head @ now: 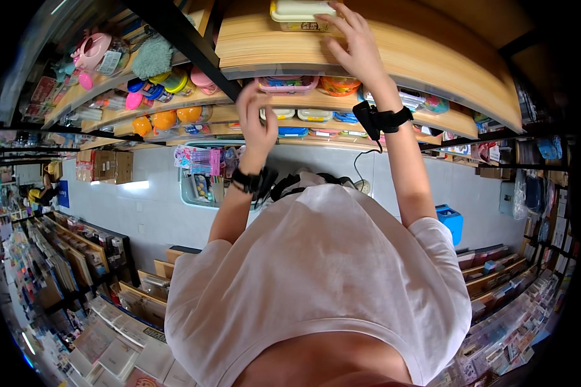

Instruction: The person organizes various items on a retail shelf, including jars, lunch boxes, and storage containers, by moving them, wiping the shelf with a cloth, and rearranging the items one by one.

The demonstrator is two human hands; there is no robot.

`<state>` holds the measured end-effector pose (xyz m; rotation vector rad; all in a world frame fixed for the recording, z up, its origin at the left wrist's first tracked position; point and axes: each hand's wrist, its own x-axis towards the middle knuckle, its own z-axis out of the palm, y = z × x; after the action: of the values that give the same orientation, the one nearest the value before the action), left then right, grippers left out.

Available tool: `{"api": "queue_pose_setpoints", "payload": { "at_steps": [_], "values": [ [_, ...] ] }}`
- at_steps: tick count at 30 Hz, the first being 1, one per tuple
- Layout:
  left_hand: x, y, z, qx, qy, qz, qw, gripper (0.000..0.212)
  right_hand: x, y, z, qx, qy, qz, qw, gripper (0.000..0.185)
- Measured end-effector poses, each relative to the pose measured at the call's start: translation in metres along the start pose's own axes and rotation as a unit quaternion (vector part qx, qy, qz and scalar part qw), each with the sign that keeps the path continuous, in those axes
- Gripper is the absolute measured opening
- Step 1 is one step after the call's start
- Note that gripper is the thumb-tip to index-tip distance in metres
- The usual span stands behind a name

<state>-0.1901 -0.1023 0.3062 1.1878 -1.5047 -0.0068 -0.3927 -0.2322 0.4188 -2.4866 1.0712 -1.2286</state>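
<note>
On the wooden top shelf (266, 48) stands a clear plastic box with a pale lid and yellow clips (302, 12). The fingers of my right hand (356, 51) are spread at the right end of this box; whether they touch it I cannot tell. My left hand (257, 118) is raised below the shelf's front edge, left of a pink-rimmed container (288, 86), its fingers apart and slightly blurred. It appears to hold nothing. An orange round container (340, 86) sits on the shelf below, between the two hands. Both wrists wear black straps with devices.
A black shelf upright (189, 46) slants beside my left hand. On the floor stand a light-blue bin (184, 191) of packaged goods, cardboard boxes (104, 166) and a blue container (449, 223). Display racks with flat goods (121, 355) lie behind me. Another person (41, 193) is far left.
</note>
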Motion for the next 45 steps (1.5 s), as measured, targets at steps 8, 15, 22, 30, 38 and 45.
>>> {"api": "queue_pose_setpoints", "payload": {
  "at_steps": [8,15,22,30,38,45],
  "values": [
    [-0.121,-0.064,0.002,-0.176,-0.31,-0.388,0.85,0.016,-0.019,0.048,-0.044,-0.055,0.072,0.052,0.995,0.03],
    [-0.139,-0.109,0.071,-0.291,-0.365,-0.657,0.593,0.043,-0.062,0.115,-0.106,-0.024,0.192,0.172,0.966,0.032],
    [-0.15,-0.128,0.164,-0.27,-0.229,-0.747,0.563,0.079,-0.076,0.118,-0.098,-0.19,0.087,0.2,0.957,0.04],
    [-0.166,-0.152,0.211,-0.282,-0.128,-0.799,0.516,0.089,-0.066,0.109,-0.1,-0.216,0.072,0.259,0.939,0.032],
    [-0.189,-0.114,0.2,-0.366,0.07,-0.726,0.578,0.075,-0.071,0.119,-0.099,-0.222,0.104,0.201,0.949,0.027],
    [-0.193,-0.063,0.169,-0.378,0.129,-0.706,0.585,0.063,-0.067,0.11,-0.104,-0.136,0.088,0.199,0.967,0.027]
  ]
}}
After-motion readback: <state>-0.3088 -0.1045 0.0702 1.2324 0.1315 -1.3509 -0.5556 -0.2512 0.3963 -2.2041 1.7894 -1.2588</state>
